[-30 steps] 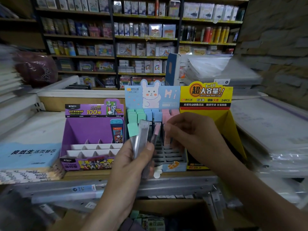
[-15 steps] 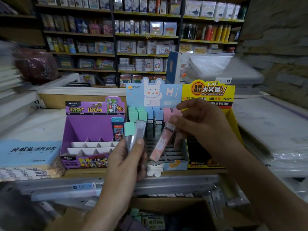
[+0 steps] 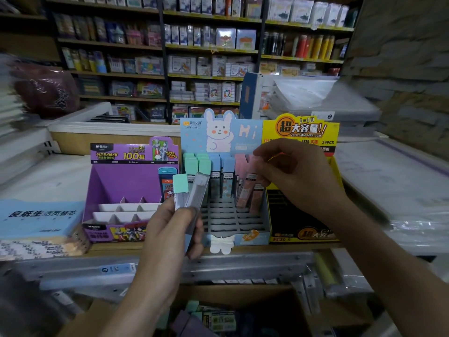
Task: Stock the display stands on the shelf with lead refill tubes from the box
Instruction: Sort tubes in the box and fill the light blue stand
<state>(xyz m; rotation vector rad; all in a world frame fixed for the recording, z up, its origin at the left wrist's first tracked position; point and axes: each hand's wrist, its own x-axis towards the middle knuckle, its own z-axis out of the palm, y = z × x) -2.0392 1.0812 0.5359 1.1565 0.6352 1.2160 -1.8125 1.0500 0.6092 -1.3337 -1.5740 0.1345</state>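
Lead refill tubes [image 3: 194, 308] lie blurred and dim in the cardboard box [image 3: 255, 297] at the bottom centre of the frame. Just above it, your left hand [image 3: 170, 234] grips a small bunch of tubes [image 3: 194, 193] upright. Your thumb [image 3: 187, 212] lies across their front and your fingers curl behind. One tube in the bunch has a green cap and another is clear grey.

Right of centre, your right hand [image 3: 298, 178] pinches the top end of a pink tube [image 3: 249, 188] between thumb and fingertips. The tube leans, with its lower end down at the grid of slots in the bunny stand [image 3: 243, 222]. You cannot tell whether it is seated in a slot.

The stand's back rows hold green, blue and pink capped tubes. It sits at the centre of the wooden shelf [image 3: 116, 246]. The purple stand [image 3: 126, 188] is just beside it on the left, with one blue-topped pack at its right edge. The yellow stand [image 3: 301, 132] is on the right, partly behind your right hand. A blue paper pack [image 3: 38, 215] lies at the left edge. Stocked store shelves [image 3: 209, 57] fill the upper part of the frame.
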